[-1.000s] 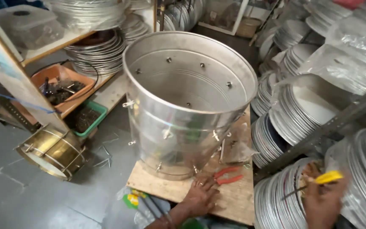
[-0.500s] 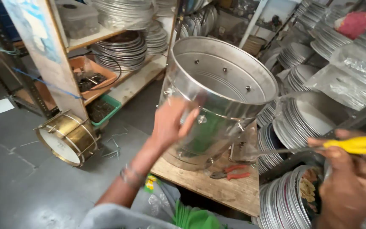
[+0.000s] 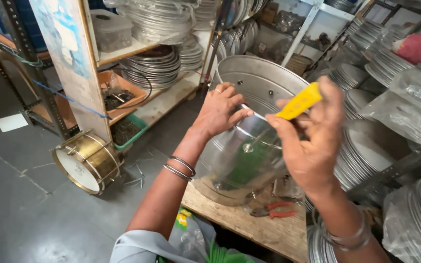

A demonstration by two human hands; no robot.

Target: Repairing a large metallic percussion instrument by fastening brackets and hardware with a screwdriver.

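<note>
A large shiny metal drum shell (image 3: 242, 156) stands on a wooden board (image 3: 264, 229), its open top toward me and small holes in its wall. My left hand (image 3: 220, 109) rests on the near rim of the shell, fingers curled over the edge, and seems to pinch a thin metal rod there. My right hand (image 3: 313, 136) is raised just right of it, closed on a tool with a yellow handle (image 3: 299, 102) whose end points toward the left hand. Red-handled pliers (image 3: 276, 210) lie on the board beside the shell's base.
A small brass drum (image 3: 87, 163) lies on its side on the grey floor at left. Shelves at left hold stacked metal hoops (image 3: 152, 65), an orange tray (image 3: 123, 92) and a green tray (image 3: 127, 131) of small parts. Racks of metal rings (image 3: 366, 160) crowd the right.
My left hand rose from the board to the shell's rim. My right hand brought the yellow-handled tool from the far right in toward the rim. The view has closed in on the shell.
</note>
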